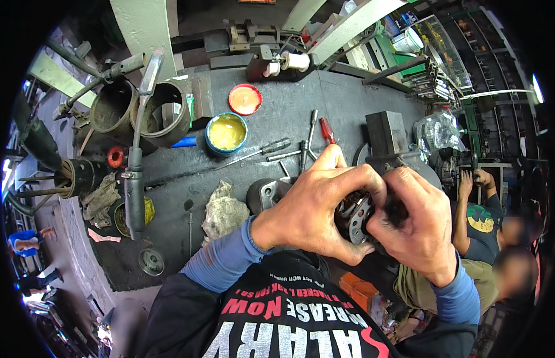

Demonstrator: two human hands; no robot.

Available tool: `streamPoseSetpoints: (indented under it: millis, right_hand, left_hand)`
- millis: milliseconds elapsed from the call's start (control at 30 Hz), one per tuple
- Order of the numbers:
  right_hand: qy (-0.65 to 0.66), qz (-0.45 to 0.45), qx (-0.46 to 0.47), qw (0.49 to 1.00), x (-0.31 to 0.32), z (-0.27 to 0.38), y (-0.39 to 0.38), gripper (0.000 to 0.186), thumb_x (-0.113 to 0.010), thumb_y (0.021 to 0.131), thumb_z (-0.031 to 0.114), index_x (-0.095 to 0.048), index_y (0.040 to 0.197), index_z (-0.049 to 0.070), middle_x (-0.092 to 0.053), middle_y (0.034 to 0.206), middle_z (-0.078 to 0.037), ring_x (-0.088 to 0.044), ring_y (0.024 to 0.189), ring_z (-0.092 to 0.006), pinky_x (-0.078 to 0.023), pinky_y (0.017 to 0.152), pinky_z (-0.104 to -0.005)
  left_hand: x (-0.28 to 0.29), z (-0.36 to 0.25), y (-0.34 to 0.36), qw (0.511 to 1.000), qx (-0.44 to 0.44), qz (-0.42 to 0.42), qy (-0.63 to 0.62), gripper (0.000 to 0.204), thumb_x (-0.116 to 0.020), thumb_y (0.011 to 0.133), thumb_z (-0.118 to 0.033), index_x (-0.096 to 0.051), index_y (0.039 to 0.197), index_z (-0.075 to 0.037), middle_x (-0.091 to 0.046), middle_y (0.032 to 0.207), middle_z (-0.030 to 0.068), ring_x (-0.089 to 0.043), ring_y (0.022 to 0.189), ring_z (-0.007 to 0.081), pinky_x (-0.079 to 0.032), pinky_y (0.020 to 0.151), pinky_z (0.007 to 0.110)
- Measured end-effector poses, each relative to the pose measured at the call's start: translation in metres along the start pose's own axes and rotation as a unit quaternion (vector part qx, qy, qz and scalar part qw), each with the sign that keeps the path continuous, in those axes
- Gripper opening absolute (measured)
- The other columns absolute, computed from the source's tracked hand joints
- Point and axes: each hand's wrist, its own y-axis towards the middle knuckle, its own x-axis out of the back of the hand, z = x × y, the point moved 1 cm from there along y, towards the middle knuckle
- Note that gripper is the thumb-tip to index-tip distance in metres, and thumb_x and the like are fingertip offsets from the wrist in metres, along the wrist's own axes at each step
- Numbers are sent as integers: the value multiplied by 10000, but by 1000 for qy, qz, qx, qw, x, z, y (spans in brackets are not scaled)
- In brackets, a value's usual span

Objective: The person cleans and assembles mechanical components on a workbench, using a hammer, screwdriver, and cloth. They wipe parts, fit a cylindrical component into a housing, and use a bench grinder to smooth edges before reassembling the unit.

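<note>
Near the bench's front edge, a dark round metal part with holes in its face (356, 224) is held between my two hands. My left hand (313, 206) curls around its left side, thumb low and fingers over the top. My right hand (414, 224) is closed against its right side, fingers bent inward. Its exact kind is unclear, since my fingers cover much of it. Just left of my left hand stands a grey metal housing with bolt holes (269, 192), partly hidden by the hand. Beyond my hands lies a red-handled screwdriver (327, 130).
An open tub of yellow grease (226, 132) and its red lid (245, 100) sit mid-bench. Around them are a long screwdriver (271, 146), a T-handle wrench (304, 154), a rag (224, 210) and large metal cylinders (113, 110). Another person's hands (473, 182) work at right.
</note>
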Motion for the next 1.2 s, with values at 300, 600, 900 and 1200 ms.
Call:
streamPoseSetpoints:
  millis: [300, 600, 900, 1200]
  right_hand:
    - [104, 81, -53, 990, 15, -12, -1, 236, -766, 828, -5, -682, 1046, -41, -707, 897, -118, -710, 748, -208, -563, 637, -308]
    - [193, 97, -19, 976, 20, -40, -3, 445, -859, 837, 88, -716, 1243, -25, -740, 1016, -132, -739, 877, -205, -594, 764, -326]
    - [246, -67, 38, 966, -3, -78, -62, 615, -884, 791, 169, -679, 1339, -22, -665, 1332, -203, -652, 1228, -353, -514, 1047, -430]
    - [496, -139, -137, 846, -68, -134, -165, 473, -836, 902, 115, -688, 1330, -22, -717, 1185, -103, -689, 1076, -169, -548, 958, -320]
  left_hand:
    - [0, 2, -2, 1000, -2, -18, 24, 648, -953, 540, -297, -694, 1112, -139, -593, 1320, 190, -635, 1026, 322, -487, 953, 449]
    - [2, 4, -5, 999, 49, 4, -6, 628, -932, 532, -298, -686, 1084, -131, -727, 1224, 97, -579, 1090, 295, -459, 992, 430]
    - [8, 9, -11, 990, 96, 81, -57, 661, -949, 651, -260, -593, 1177, -78, -645, 1284, 217, -607, 1240, 307, -470, 1075, 446]
    - [-6, -13, -22, 961, 228, 1, -156, 820, -948, 679, -283, -511, 1350, -107, -558, 1447, 242, -540, 1393, 349, -456, 1174, 468]
